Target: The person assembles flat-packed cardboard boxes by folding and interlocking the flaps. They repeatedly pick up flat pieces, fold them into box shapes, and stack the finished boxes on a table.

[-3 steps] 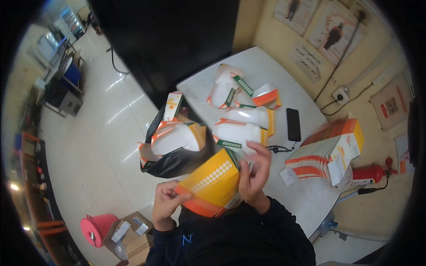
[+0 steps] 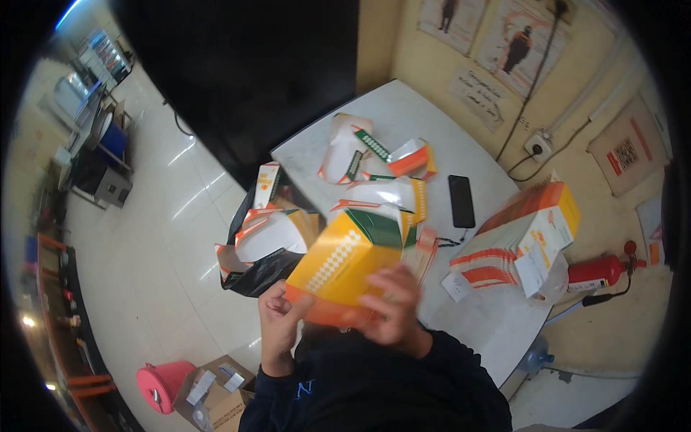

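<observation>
A yellow, orange and green folding paperboard box [image 2: 338,261] is held up in front of my chest, tilted, over the near edge of the table. Its lower left edge is pinched by my left hand [image 2: 281,321], thumb on the front. My right hand [image 2: 392,306] is at the box's lower right, blurred, with its fingers apart; whether it presses on the cardboard is unclear. Just beyond, a black plastic bag [image 2: 263,275] holds several white-lined boxes [image 2: 270,237]. More opened boxes [image 2: 374,191] lie on the white table [image 2: 461,324].
On the table's right are a black phone [image 2: 461,201] and a stack of flat cartons [image 2: 515,245]. A red fire extinguisher [image 2: 597,271] stands by the wall, below a plugged socket [image 2: 536,146]. At lower left are a pink bucket [image 2: 162,385] and a cardboard carton [image 2: 229,407] on the floor.
The box has risen and turned, showing more of its green end. My right hand has slid down from its upper right edge to the lower right, fingers spreading. The view has shifted slightly.
</observation>
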Demonstrator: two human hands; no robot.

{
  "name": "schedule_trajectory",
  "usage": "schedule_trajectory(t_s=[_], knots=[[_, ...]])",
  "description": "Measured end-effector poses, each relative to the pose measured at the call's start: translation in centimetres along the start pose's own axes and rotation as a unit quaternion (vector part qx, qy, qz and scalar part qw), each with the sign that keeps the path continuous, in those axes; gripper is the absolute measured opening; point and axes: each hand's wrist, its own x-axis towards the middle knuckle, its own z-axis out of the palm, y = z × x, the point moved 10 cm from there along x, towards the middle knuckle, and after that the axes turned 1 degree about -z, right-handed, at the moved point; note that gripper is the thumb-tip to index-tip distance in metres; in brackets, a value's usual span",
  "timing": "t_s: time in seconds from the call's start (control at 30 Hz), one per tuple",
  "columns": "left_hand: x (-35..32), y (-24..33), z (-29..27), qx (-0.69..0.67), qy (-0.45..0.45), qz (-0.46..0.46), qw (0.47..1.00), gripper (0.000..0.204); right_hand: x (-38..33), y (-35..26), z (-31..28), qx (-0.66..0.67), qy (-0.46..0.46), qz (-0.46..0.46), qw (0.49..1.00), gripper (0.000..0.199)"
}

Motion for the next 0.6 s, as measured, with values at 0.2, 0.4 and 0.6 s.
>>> schedule_trajectory(t_s=[0.2, 0.4, 0.6], knots=[[-0.5, 2.2, 6.2, 0.053, 0.036, 0.118, 0.991, 0.016, 0.2, 0.6, -2.5, 0.095, -0.001, 0.058, 0.994, 0.037], [-2.5, 7.4, 10.6, 0.342, -0.045, 0.515, 0.785, 0.023, 0.2, 2.0, -6.3, 0.241, 0.078, 0.169, 0.953, 0.015], [-1.8, 5.6, 13.1, 0.381, -0.106, 0.468, 0.790, 0.022, 1.0, 1.9, -7.0, 0.108, 0.117, 0.178, 0.971, 0.015]])
